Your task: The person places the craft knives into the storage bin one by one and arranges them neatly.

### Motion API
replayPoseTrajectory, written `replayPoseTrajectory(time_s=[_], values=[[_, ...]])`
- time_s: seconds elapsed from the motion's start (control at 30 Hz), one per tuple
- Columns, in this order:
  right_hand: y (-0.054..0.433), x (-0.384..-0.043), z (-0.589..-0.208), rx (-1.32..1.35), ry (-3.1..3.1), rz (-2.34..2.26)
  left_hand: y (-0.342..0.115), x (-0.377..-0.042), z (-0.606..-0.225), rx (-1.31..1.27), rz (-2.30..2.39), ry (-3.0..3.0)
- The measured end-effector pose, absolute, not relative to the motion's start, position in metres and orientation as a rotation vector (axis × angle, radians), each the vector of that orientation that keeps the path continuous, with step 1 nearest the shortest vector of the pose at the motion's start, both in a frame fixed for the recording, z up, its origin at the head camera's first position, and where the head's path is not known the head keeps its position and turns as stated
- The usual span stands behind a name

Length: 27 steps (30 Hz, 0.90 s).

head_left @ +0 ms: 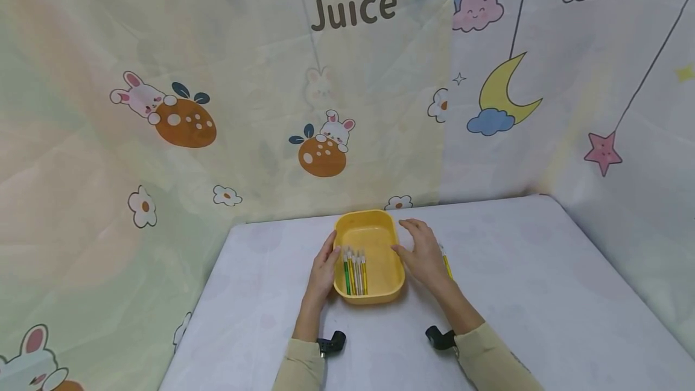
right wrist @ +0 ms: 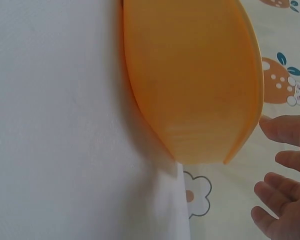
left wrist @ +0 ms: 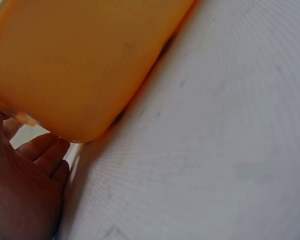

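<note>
A yellow plastic tray [head_left: 385, 258] with rounded corners lies on the white table. Inside it, along the left part, several pencils [head_left: 356, 273] lie side by side, one green and the others yellowish. My left hand [head_left: 323, 267] holds the tray's left side, thumb over the rim and fingers along the outer wall. At the right rim, my right hand [head_left: 426, 255] touches the edge with its thumb tip. Its other fingers [right wrist: 277, 195] are spread apart from the tray in the right wrist view. The wrist views show the tray's outer wall [left wrist: 80, 70], which hides the pencils.
Another yellow pencil [head_left: 446, 263] lies on the table just right of my right hand, partly hidden by it. The white tabletop [head_left: 543, 282] extends to both sides. A printed cloth backdrop [head_left: 260, 137] rises behind the table's far edge.
</note>
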State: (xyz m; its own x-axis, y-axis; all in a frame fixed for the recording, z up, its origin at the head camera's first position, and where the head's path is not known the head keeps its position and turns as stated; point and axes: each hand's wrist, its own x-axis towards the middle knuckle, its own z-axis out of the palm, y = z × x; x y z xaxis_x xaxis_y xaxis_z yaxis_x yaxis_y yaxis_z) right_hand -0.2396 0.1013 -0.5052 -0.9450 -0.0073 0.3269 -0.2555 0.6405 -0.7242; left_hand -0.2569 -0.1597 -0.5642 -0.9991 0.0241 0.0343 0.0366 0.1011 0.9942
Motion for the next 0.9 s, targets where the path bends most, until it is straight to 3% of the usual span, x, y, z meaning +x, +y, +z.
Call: replayPoseTrajectory(time_s=[0.9], values=[[0.123,-0.246,-0.508,0.093,-2.636,1.199,-0.159,-0.257,-0.564,-0.07,-2.083,-2.33]])
